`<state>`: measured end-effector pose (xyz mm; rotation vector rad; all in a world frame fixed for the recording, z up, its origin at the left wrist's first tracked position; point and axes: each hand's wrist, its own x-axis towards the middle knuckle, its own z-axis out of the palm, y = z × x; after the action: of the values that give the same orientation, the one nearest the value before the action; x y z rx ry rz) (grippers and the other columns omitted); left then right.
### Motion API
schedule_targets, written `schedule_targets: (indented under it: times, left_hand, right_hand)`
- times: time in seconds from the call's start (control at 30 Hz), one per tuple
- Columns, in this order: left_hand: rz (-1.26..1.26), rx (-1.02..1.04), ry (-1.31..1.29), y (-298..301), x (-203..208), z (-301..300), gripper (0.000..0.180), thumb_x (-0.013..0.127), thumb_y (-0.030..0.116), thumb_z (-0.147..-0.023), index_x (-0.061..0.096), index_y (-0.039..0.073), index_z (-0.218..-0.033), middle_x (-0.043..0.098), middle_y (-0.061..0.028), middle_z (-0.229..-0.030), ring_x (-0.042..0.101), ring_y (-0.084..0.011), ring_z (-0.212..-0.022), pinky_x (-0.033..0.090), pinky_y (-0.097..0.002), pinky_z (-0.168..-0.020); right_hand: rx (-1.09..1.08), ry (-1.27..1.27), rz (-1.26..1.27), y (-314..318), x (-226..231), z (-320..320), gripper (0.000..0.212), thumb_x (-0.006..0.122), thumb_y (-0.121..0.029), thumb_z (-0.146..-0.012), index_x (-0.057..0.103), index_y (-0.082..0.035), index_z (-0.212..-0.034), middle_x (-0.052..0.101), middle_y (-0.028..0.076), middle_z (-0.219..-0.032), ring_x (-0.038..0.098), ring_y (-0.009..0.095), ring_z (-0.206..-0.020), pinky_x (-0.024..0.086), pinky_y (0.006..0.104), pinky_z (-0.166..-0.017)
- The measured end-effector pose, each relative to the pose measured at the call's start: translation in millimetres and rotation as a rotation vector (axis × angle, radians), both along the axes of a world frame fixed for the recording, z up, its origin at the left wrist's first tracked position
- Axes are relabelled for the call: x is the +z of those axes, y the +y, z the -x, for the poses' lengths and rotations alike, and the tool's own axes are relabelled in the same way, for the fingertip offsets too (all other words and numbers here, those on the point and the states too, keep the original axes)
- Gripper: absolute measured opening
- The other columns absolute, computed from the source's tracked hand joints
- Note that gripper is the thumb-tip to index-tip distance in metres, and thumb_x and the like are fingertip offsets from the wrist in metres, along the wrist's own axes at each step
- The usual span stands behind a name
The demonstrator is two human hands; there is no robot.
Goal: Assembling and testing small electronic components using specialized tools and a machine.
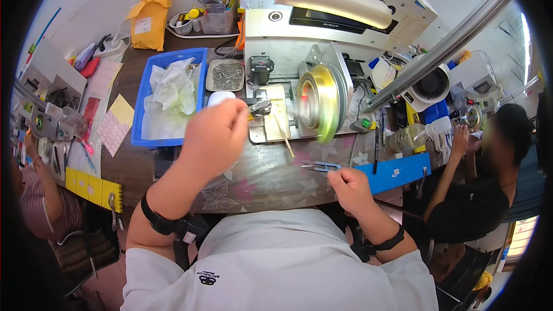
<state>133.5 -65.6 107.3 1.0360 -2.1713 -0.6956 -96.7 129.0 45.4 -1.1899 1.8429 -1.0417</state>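
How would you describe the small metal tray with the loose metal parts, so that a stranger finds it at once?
Start at the big grey machine with the gold wheel. Between its left side and the blue bin lies the small metal tray. It alone holds a heap of tiny grey metal pieces; the bin beside it holds crumpled white plastic.

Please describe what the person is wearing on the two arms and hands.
Both hands, the left hand and the right hand, are bare, without gloves. Each forearm carries a black strap: the left strap has a small dark device attached, and the right strap likewise. Short white sleeves of a white shirt begin above the elbows.
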Motion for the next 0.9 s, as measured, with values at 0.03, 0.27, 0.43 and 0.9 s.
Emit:
schedule_targets:
  times: [0.03,0.27,0.43,0.9]
  left_hand:
    - [0.001,0.0,0.0,-9,-3,-4,0.011,0.057,0.013,-0.088,0.061,0.003,-0.09,0.063,-0.0171,-0.078,0.062,-0.0348,-0.074,0.048,-0.0413,-0.064]
    - [-0.027,-0.025,-0.168,-8,-54,-18,0.015,0.058,0.016,-0.089,0.061,0.002,-0.094,0.063,-0.0176,-0.077,0.061,-0.0346,-0.069,0.047,-0.0404,-0.062]
    - [-0.3,-0.042,-0.028,29,-59,-13,0.015,0.063,0.016,-0.087,0.063,0.001,-0.093,0.061,-0.012,-0.07,0.057,-0.0202,-0.058,0.045,-0.0308,-0.056]
    - [-0.085,-0.1,0.092,51,-115,-19,0.01,0.064,0.007,-0.081,0.062,0.002,-0.073,0.052,-0.0082,-0.054,0.052,-0.0206,-0.049,0.04,-0.0309,-0.049]
  right_hand:
    - [-0.014,-0.034,0.009,2,-1,1,0.03,0.061,-0.021,-0.091,0.06,0.0,-0.071,0.052,-0.001,-0.062,0.045,0.007,-0.06,0.037,0.0253,-0.053]
    - [-0.172,-0.228,0.155,6,-23,24,0.026,0.055,-0.024,-0.097,0.058,-0.001,-0.084,0.049,-0.003,-0.066,0.039,0.004,-0.059,0.033,0.0214,-0.054]
    - [-0.303,-0.593,0.31,-5,-30,44,0.038,0.04,-0.035,-0.102,0.048,-0.005,-0.08,0.033,-0.001,-0.058,0.031,0.01,-0.052,0.029,0.0247,-0.05]
    - [-0.422,-0.864,0.575,-11,-44,56,0.052,0.029,-0.054,-0.099,0.049,-0.007,-0.089,0.041,0.003,-0.065,0.037,0.015,-0.06,0.033,0.0294,-0.06]
